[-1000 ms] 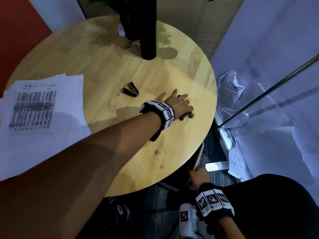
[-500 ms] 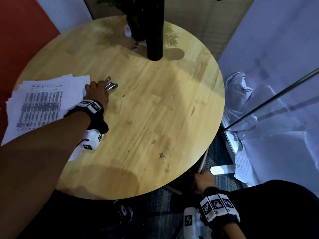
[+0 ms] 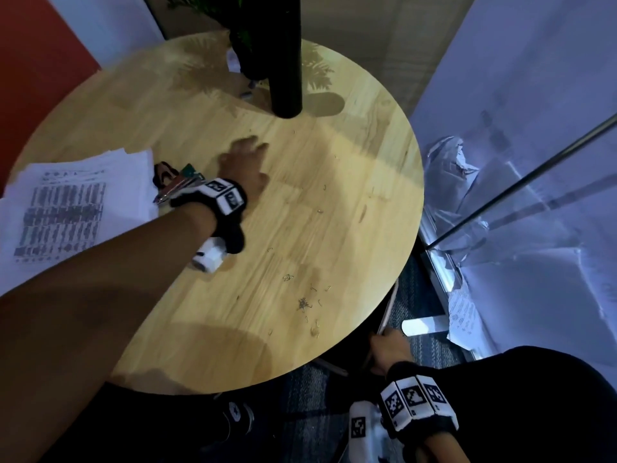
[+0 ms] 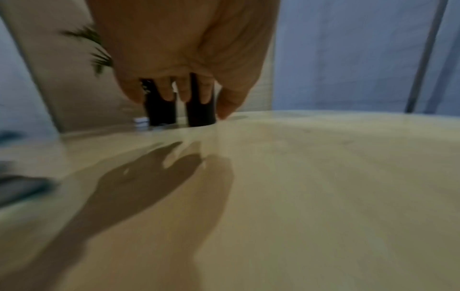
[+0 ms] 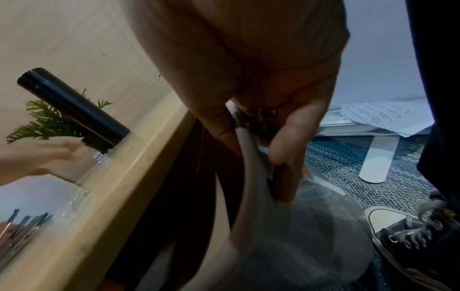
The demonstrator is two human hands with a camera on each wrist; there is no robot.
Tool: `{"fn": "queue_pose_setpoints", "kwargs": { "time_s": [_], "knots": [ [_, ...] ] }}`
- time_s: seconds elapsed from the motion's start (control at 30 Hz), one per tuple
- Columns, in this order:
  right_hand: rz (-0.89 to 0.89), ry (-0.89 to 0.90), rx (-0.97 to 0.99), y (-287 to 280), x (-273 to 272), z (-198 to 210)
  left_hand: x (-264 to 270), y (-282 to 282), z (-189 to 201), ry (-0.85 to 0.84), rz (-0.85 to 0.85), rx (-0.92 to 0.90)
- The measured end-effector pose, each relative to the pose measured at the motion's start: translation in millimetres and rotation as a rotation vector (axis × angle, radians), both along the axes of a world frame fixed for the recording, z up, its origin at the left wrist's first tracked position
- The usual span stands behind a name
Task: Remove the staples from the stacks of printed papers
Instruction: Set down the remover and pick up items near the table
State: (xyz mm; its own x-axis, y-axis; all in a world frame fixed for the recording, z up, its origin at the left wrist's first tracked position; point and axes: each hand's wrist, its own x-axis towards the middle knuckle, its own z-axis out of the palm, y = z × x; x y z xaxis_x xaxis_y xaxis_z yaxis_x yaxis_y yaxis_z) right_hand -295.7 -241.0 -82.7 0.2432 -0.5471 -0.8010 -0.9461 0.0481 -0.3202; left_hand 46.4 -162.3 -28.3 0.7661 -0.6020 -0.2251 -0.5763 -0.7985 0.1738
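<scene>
With your left hand [image 3: 245, 168] flat and empty, sweep the loose staples [image 3: 303, 304] gently toward the table [image 3: 384, 135] edge while your right hand [image 3: 389, 350] grips the bin rim [image 5: 245, 157] underneath.

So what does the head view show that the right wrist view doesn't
Only the head view shows the loose staples scattered on the table's near side, the printed text on the paper stack, and the tools beside it.

Only the right wrist view shows the right hand gripping the rim of a clear plastic bin below the table edge.

Both show the round wooden table, the black cylinder, the green plant, the left hand over the tabletop, and a black sneaker on the carpet.
</scene>
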Motion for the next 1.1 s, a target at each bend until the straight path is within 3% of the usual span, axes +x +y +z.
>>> {"fn": "queue_pose_setpoints", "kwargs": {
  "time_s": [0.13,0.23,0.37,0.47,0.57,0.63,0.73,0.8,0.93,1.1],
  "knots": [
    [-0.056,-0.014,0.025,-6,-2,6,-37,-70,-13,0.314,-0.146,0.022],
    [-0.062,-0.025,0.038,-9,-2,8,-63,-88,-17,0.361,-0.233,0.162],
    [-0.025,-0.028,0.014,-8,0,3,-93,-49,-18,0.262,-0.48,0.278],
    [-0.007,-0.036,0.004,-8,-1,3,-116,6,-13,0.301,-0.753,0.316],
    [0.008,-0.048,0.0,-7,-1,3,-121,42,-8,0.351,-0.857,0.318],
    [0.01,-0.053,0.007,-6,-1,2,-104,37,-1,0.344,-0.733,0.182],
    [0.011,-0.064,-0.004,-6,-1,0,-42,-1,9,0.347,-0.291,-0.054],
    [0.028,-0.054,-0.026,-7,-1,-1,6,-24,10,0.302,-0.069,-0.049],
    [0.033,-0.036,-0.017,-7,1,-7,63,-40,-3,0.28,0.106,0.078],
    [0.01,-0.07,-0.004,-8,-4,-16,67,-57,-21,0.348,0.302,0.066]
  ]
}}
